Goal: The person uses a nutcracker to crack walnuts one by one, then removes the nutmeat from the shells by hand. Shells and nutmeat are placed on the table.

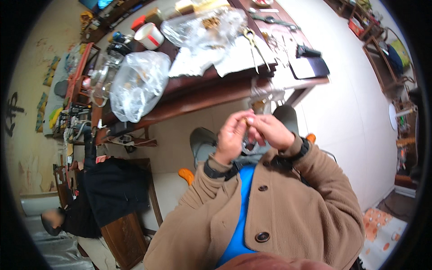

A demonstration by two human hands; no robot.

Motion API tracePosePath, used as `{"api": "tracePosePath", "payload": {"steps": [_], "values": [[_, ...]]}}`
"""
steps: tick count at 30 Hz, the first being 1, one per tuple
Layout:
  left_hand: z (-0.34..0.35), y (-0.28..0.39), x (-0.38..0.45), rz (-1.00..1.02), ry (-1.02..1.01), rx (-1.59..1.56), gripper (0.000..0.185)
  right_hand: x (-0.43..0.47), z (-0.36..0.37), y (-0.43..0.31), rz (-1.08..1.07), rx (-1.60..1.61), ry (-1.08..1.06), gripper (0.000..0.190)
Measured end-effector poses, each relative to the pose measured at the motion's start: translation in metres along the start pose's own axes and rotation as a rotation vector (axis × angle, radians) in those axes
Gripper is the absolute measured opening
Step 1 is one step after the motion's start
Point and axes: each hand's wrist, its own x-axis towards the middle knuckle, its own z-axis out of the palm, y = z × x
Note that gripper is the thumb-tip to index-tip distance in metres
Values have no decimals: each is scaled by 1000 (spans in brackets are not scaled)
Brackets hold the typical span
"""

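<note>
In front of my chest, my left hand (231,136) and my right hand (271,130) meet at the fingertips. Pinched between them is a small brown piece (245,121), too small and blurred to name surely. Below the hands, between my knees, part of a clear plastic bag (251,147) shows. Another transparent bag (265,103) hangs by the table's edge, just beyond my fingers. On the dark wooden table (202,94) a plier-like metal tool (251,38) lies with its handles spread over white paper (238,57). Behind the paper, an opened plastic bag (182,30) holds brown bits (211,23).
A bulging plastic bag (140,84) rests at the table's left edge, near a white mug (149,36) with a red stripe. At right are a dark flat device (308,68) and a wristwatch (270,19). A person in dark clothing (79,216) is at lower left, beside a wooden chair (125,239).
</note>
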Motion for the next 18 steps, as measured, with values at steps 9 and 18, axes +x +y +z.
{"api": "tracePosePath", "payload": {"steps": [9, 18], "values": [[3, 21, -5, -64, -61, 100, 35, -3, 2, -6, 87, 111, 19, 38], [5, 24, -3, 31, 1, 322, 30, -4, 6, -5, 70, 70, -6, 48]]}}
